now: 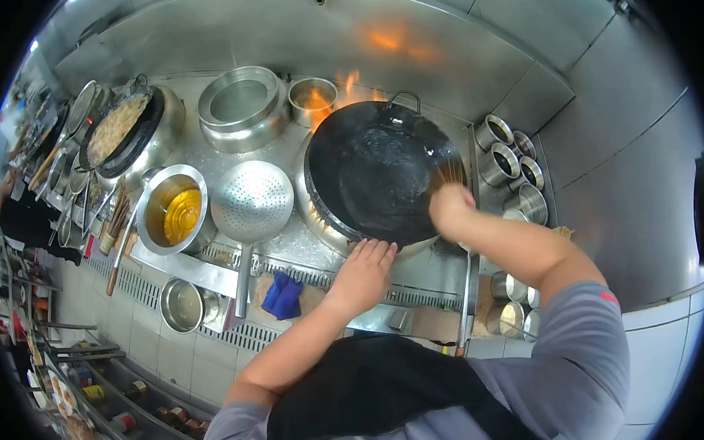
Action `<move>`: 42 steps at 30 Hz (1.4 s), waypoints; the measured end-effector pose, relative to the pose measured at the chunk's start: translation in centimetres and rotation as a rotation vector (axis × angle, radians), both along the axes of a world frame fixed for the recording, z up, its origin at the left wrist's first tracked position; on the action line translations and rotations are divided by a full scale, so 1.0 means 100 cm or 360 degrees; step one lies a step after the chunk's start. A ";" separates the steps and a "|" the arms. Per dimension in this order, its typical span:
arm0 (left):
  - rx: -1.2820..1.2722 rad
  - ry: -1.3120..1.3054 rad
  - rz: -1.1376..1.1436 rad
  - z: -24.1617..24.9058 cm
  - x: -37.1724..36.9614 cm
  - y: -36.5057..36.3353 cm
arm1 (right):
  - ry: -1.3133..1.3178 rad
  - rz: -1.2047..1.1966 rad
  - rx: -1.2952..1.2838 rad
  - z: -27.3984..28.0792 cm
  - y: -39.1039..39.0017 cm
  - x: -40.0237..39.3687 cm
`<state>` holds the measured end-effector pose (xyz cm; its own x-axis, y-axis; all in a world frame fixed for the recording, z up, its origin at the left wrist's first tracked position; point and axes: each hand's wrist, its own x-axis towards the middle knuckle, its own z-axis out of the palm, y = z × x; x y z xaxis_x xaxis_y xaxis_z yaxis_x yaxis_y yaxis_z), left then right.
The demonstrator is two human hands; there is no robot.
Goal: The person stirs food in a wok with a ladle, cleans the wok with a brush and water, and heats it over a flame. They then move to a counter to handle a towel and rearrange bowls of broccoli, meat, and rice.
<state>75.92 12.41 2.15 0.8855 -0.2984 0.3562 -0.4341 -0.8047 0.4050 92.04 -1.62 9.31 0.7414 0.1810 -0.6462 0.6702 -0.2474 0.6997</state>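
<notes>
A large black wok (365,153) sits on the burner, with a shallow layer of moving water across its bottom. At its near rim is my left hand (363,278), fingers side by side over the edge and holding it; the thumb and any near handle are hidden. My right hand (452,209) is closed around a bamboo wok brush (446,174), whose splayed bristles reach into the right side of the wok. The hand covers the brush's grip. A loop handle (404,100) stands up at the wok's far rim.
Flames (350,88) rise behind the wok beside a small metal pot (312,97). A perforated strainer (252,200) and a pot of oil (173,209) stand to the left. Seasoning containers (499,164) line the right. A blue cloth (282,295) lies in front.
</notes>
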 end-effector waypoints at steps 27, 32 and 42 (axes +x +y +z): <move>0.0054 0.0043 0.0046 -0.004 0.000 -0.008 | -0.0439 0.0089 0.1027 -0.037 -0.053 0.096; 0.0069 0.0064 0.0110 -0.007 -0.005 -0.012 | -0.1085 -0.0473 0.2237 0.019 -0.041 0.142; 0.0638 0.0400 0.0163 -0.007 0.054 -0.033 | 0.0311 -0.0490 0.2536 0.012 -0.143 0.001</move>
